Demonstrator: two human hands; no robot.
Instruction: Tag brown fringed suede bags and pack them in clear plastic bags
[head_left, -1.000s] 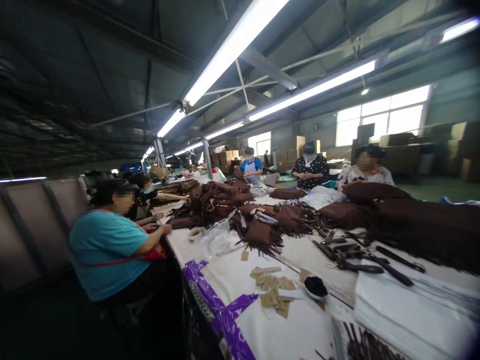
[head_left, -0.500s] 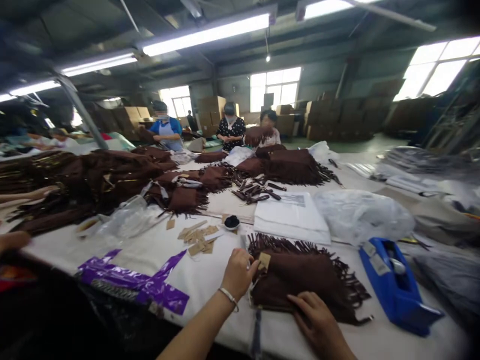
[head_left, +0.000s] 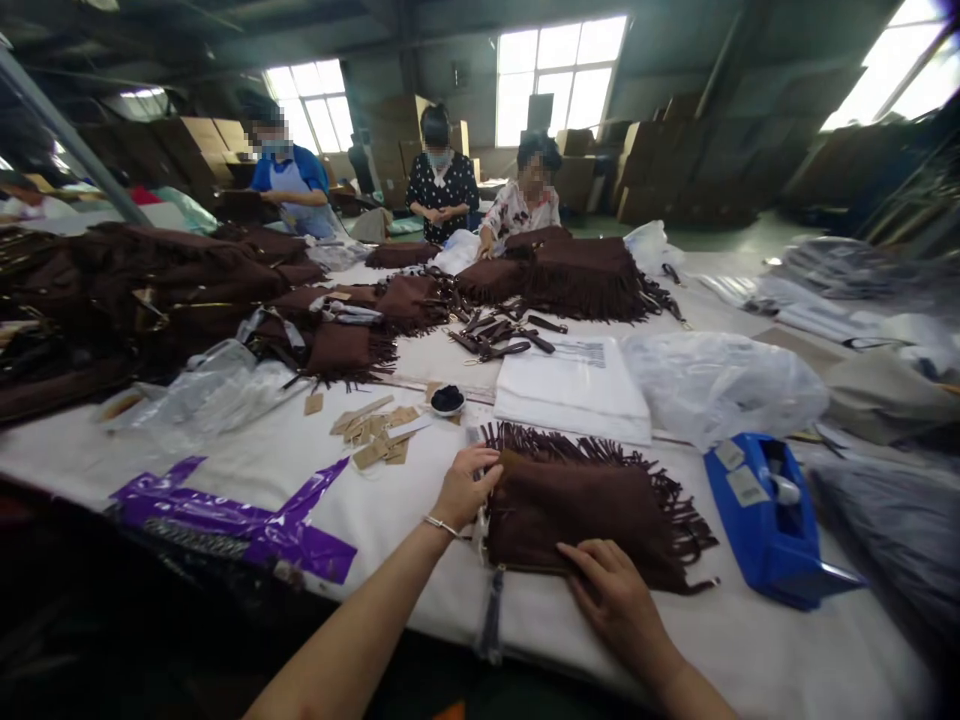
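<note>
A dark brown fringed bag [head_left: 577, 510] lies flat on the white-covered table in front of me, fringe along its far and right sides. At its upper left corner is my left hand [head_left: 466, 487], wearing a bracelet, fingers bent and pinched together; what is between them is hidden. Flat on the near edge of the bag rests my right hand [head_left: 619, 590], fingers stretched out. A dark strap [head_left: 491, 615] hangs toward me from the near left corner. Left of the bag are several loose tan tags [head_left: 382, 435] and a small white dish [head_left: 448, 402] with black contents.
Right of the bag stands a blue tape dispenser [head_left: 765, 530]. Behind lie white plastic sheets [head_left: 574, 390], a clear bag heap [head_left: 720, 385] and dark straps [head_left: 502, 335]. Purple tape [head_left: 240, 525] lines the front edge. Brown bags pile up left [head_left: 150, 280]; several people work opposite.
The view has tilted down. My left fingers have closed over the corner where a tan tag showed. A co-worker opposite has lowered a brown bag. My right hand stays on the near edge.
</note>
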